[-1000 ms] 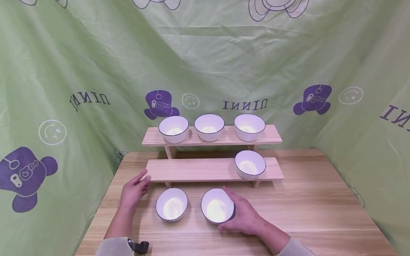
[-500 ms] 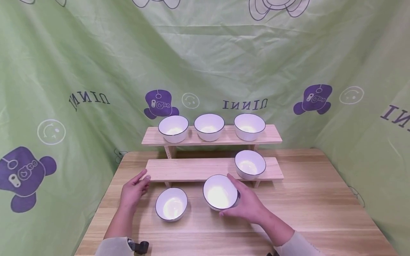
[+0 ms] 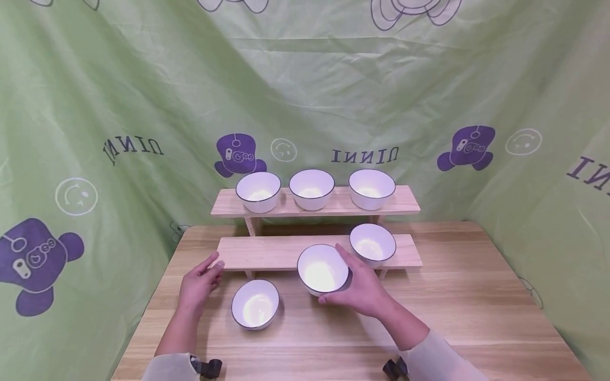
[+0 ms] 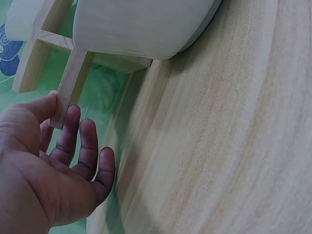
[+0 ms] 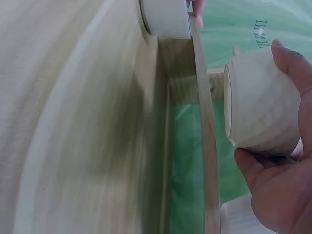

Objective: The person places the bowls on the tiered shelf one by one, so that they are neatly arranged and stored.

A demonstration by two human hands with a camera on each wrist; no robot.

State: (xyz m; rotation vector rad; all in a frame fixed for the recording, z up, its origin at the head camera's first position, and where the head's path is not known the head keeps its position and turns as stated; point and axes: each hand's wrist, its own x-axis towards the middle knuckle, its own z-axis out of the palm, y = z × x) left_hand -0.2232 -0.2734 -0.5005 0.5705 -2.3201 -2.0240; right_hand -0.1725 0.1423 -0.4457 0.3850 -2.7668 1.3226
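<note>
My right hand (image 3: 364,288) grips a white dark-rimmed bowl (image 3: 322,269) by its right side, thumb near and fingers on the far side. The bowl is raised in front of the lower tier of a two-tier wooden shelf (image 3: 267,253); in the right wrist view the held bowl (image 5: 263,100) is apart from the board's edge. At the lower tier's left end, my left hand (image 3: 200,283) pinches the board (image 4: 73,80) between thumb and index finger, the other fingers loosely bent. Another white bowl (image 3: 255,305) stands on the table between the hands.
On the upper tier stand three matching bowls: left (image 3: 258,192), middle (image 3: 312,190) and right (image 3: 372,190). One more bowl (image 3: 373,244) sits toward the right of the lower tier. Wooden tabletop (image 3: 476,296) surrounds the shelf; green printed cloth (image 3: 305,95) hangs behind and at the sides.
My right hand has lifted the bowl off the table and moved it forward toward the lower tier. The left hand stays at the board's end.
</note>
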